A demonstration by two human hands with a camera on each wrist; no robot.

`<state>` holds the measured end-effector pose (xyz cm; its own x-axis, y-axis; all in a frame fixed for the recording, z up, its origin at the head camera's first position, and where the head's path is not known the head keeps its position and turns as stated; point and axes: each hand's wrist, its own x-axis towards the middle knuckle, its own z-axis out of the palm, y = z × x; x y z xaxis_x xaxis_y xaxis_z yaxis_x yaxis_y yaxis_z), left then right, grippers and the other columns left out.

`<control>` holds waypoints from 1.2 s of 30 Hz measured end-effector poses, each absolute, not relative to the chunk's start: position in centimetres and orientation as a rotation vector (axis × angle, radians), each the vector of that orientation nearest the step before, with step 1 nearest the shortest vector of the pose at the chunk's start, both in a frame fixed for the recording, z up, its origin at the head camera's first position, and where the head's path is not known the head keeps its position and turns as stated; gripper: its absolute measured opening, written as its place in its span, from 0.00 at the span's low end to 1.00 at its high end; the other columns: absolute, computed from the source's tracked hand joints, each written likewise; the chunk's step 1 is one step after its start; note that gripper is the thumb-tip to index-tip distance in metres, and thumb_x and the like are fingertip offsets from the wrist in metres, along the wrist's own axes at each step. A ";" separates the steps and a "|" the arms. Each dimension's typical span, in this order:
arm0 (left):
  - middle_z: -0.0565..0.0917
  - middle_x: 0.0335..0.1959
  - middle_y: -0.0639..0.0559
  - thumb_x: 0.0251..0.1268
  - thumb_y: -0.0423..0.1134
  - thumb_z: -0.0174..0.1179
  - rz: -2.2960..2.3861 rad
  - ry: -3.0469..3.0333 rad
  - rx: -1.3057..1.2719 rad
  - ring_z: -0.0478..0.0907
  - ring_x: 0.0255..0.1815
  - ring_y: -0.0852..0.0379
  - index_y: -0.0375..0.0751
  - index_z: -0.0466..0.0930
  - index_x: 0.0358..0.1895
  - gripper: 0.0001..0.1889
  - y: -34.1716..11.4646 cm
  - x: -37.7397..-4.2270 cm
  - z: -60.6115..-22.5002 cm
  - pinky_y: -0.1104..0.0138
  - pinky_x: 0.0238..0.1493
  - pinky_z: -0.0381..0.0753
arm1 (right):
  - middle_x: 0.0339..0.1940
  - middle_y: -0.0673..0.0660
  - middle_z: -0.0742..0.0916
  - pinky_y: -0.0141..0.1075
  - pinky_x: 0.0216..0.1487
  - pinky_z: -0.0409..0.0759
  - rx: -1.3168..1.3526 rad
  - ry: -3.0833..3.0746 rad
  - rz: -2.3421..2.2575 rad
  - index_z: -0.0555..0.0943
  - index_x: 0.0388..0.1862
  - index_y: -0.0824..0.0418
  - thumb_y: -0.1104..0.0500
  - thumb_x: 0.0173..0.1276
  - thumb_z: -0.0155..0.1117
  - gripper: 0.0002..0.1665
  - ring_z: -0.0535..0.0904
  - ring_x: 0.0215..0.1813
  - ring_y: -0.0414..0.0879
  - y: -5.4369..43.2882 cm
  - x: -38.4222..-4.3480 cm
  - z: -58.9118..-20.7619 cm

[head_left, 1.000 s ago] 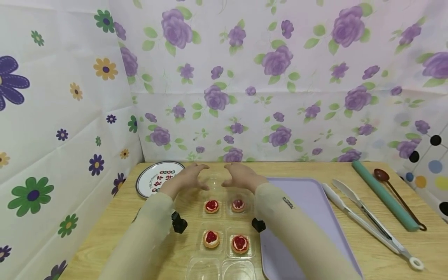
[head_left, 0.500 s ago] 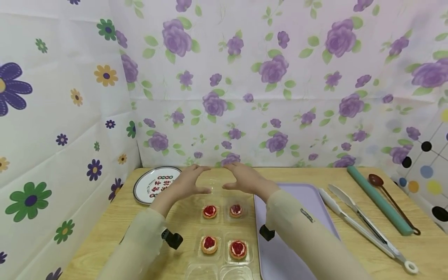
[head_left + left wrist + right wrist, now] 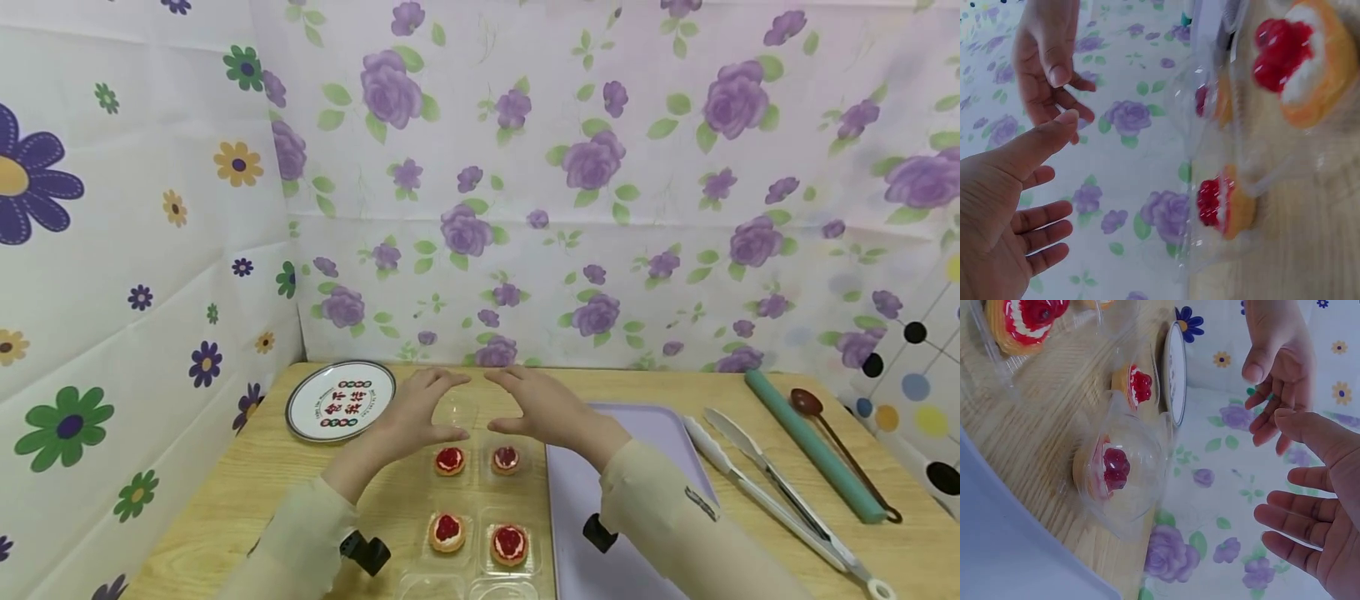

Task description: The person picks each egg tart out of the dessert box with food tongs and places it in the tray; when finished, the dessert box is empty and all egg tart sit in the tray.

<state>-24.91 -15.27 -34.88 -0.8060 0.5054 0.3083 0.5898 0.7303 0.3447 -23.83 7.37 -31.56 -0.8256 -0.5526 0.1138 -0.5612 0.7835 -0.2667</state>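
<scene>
My left hand [image 3: 420, 412] and right hand [image 3: 536, 408] hover over the back of the table, facing each other with thumbs and fingers apart. Neither holds anything; in both wrist views a gap shows between each hand and the tarts. Below them are two berry tarts in clear plastic boxes, the back left tart [image 3: 449, 461] and the back right tart [image 3: 506, 459]. A clear domed lid [image 3: 1138, 459] covers the back right one. Nearer me sit a front left tart [image 3: 447, 532] and a front right tart [image 3: 509, 544], also in clear boxes with their lids lying open toward me.
A white plate [image 3: 315, 396] with red lettering stands at the back left. Right of the boxes lies a lilac tray [image 3: 577, 517], partly under my right arm. Farther right are metal tongs [image 3: 795, 500], a teal roll [image 3: 813, 446] and a brown spoon [image 3: 847, 454].
Both hands have come up and a little toward me, with the thumbs now farther below the fingers. My right forearm has swung outward. The head view has tilted up slightly.
</scene>
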 end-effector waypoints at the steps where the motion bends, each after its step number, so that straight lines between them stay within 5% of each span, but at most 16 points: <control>1: 0.75 0.59 0.43 0.48 0.51 0.73 -0.631 -2.722 -0.878 0.71 0.61 0.42 0.46 0.70 0.66 0.39 -15.1 -24.8 -35.1 0.47 0.61 0.73 | 0.70 0.61 0.72 0.52 0.67 0.71 0.917 -2.938 0.452 0.64 0.72 0.58 0.42 0.62 0.67 0.44 0.70 0.69 0.58 7.4 -23.6 -31.6; 36: 0.77 0.56 0.45 0.41 0.59 0.74 -0.524 -2.879 -0.966 0.70 0.61 0.45 0.38 0.73 0.62 0.44 -12.5 -24.5 -40.9 0.48 0.67 0.64 | 0.60 0.59 0.81 0.49 0.64 0.74 1.003 -2.978 0.333 0.75 0.63 0.60 0.40 0.55 0.71 0.41 0.75 0.62 0.55 8.6 -24.0 -38.0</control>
